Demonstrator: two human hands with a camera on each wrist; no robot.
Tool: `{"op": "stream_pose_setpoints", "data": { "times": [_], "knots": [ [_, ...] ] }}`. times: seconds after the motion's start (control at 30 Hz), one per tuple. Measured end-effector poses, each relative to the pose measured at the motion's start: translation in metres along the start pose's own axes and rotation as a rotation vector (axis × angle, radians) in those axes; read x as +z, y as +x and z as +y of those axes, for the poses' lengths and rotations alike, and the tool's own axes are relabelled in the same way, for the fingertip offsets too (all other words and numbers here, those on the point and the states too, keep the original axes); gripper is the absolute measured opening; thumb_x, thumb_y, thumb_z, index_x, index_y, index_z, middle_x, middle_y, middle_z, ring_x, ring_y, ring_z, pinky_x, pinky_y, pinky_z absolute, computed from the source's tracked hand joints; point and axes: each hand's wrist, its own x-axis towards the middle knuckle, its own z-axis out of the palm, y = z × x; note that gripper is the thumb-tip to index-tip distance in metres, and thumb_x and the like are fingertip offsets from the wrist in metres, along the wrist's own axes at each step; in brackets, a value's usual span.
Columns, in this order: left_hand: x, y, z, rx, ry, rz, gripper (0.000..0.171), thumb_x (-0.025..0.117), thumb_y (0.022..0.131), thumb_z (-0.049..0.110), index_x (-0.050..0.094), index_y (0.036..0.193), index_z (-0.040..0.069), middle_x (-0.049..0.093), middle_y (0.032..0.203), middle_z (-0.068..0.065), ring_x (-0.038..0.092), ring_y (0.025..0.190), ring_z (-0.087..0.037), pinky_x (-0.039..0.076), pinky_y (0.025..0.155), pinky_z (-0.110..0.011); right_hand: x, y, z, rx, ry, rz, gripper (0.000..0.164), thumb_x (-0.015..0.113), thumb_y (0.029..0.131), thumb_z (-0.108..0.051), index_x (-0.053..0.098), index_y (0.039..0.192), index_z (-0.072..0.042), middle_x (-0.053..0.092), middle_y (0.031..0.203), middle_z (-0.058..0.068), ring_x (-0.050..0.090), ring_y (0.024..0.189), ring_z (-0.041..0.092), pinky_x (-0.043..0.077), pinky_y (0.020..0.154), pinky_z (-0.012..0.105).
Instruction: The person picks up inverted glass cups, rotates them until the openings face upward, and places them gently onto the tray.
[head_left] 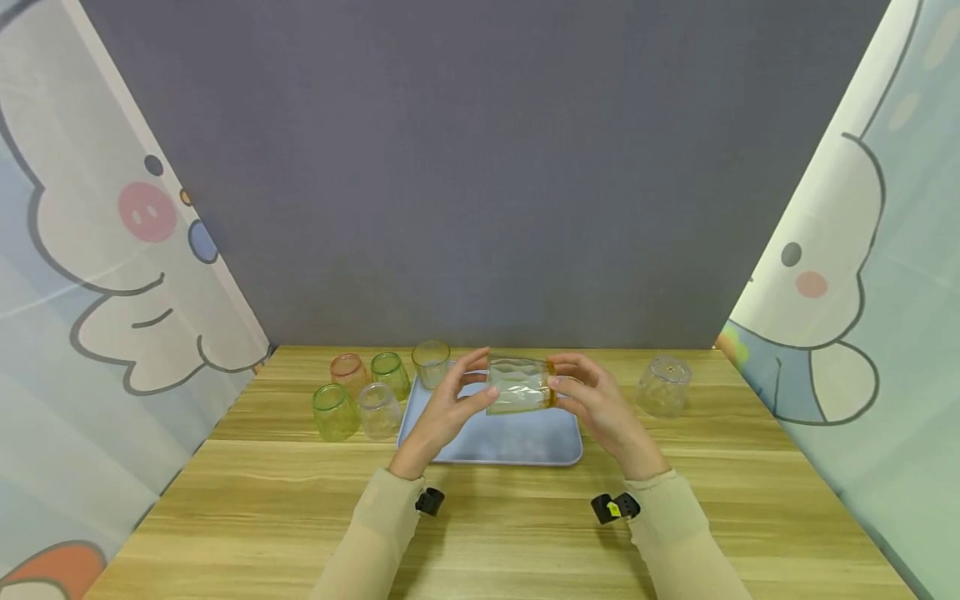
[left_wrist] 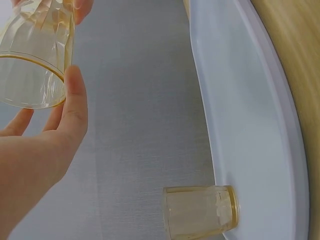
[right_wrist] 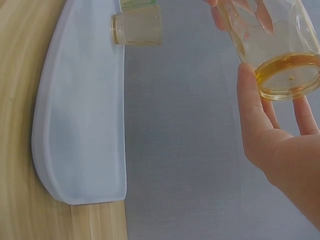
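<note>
A clear drinking glass with a yellow tint [head_left: 519, 385] is held on its side above the blue-grey tray [head_left: 510, 451]. My left hand [head_left: 447, 406] grips its rim end, with the thumb at the near side, as the left wrist view also shows. At the other end my right hand [head_left: 600, 406] holds the thick amber base [right_wrist: 287, 75] between thumb and fingers. Nothing shows inside the glass. A second yellow-tinted glass [left_wrist: 200, 211] stands upright at the tray's back left corner, apart from both hands.
Left of the tray stand a reddish glass [head_left: 349, 372], a green glass [head_left: 391, 377], a yellow-green glass [head_left: 335, 414] and a pale clear glass [head_left: 379, 412]. A clear glass [head_left: 663, 388] sits to the right on the wooden table [head_left: 510, 533]. A grey panel [head_left: 495, 183] rises behind.
</note>
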Motion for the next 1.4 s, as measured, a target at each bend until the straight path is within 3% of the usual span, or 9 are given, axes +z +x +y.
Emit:
{"op": "stream_pose_setpoints", "data": {
  "times": [0.33, 0.6, 0.8, 1.17, 1.4],
  "knots": [
    [-0.002, -0.001, 0.001, -0.017, -0.003, -0.009, 0.062, 0.067, 0.099, 0.028, 0.04, 0.155, 0.03, 0.039, 0.154, -0.003, 0.043, 0.136, -0.027, 0.043, 0.104, -0.053, 0.002, 0.001, 0.002, -0.01, 0.012, -0.013, 0.047, 0.064, 0.099, -0.012, 0.048, 0.141, 0.002, 0.048, 0.132, 0.012, 0.056, 0.114, 0.022, 0.054, 0.093, 0.034],
    [-0.007, -0.003, 0.001, -0.004, -0.009, 0.008, 0.062, 0.068, 0.098, 0.025, 0.041, 0.154, 0.016, 0.044, 0.149, -0.007, 0.046, 0.131, -0.031, 0.042, 0.101, -0.051, 0.007, 0.001, 0.001, 0.001, 0.006, -0.028, 0.05, 0.065, 0.098, -0.014, 0.046, 0.142, 0.002, 0.048, 0.134, 0.015, 0.058, 0.112, 0.022, 0.055, 0.093, 0.034],
    [-0.01, -0.002, 0.002, -0.005, 0.013, 0.025, 0.057, 0.069, 0.097, 0.028, 0.045, 0.149, 0.023, 0.046, 0.144, -0.006, 0.048, 0.128, -0.027, 0.043, 0.097, -0.05, 0.008, 0.006, -0.002, 0.0, -0.032, -0.057, 0.051, 0.064, 0.099, -0.016, 0.046, 0.143, 0.001, 0.047, 0.138, 0.018, 0.056, 0.118, 0.024, 0.053, 0.096, 0.037],
    [-0.016, 0.002, 0.014, -0.001, 0.081, 0.025, 0.058, 0.07, 0.096, 0.027, 0.045, 0.148, 0.019, 0.046, 0.14, -0.011, 0.05, 0.125, -0.029, 0.047, 0.097, -0.048, -0.001, 0.011, -0.014, 0.026, -0.145, -0.143, 0.053, 0.066, 0.1, -0.022, 0.046, 0.145, -0.002, 0.044, 0.145, 0.021, 0.05, 0.129, 0.034, 0.049, 0.103, 0.044],
    [-0.021, 0.001, 0.022, -0.002, 0.11, 0.025, 0.06, 0.071, 0.096, 0.026, 0.044, 0.149, 0.014, 0.048, 0.139, -0.014, 0.05, 0.124, -0.035, 0.046, 0.096, -0.05, -0.003, 0.014, -0.019, 0.024, -0.161, -0.177, 0.053, 0.068, 0.099, -0.021, 0.046, 0.144, -0.002, 0.045, 0.144, 0.021, 0.051, 0.126, 0.033, 0.052, 0.1, 0.043]
  ]
}}
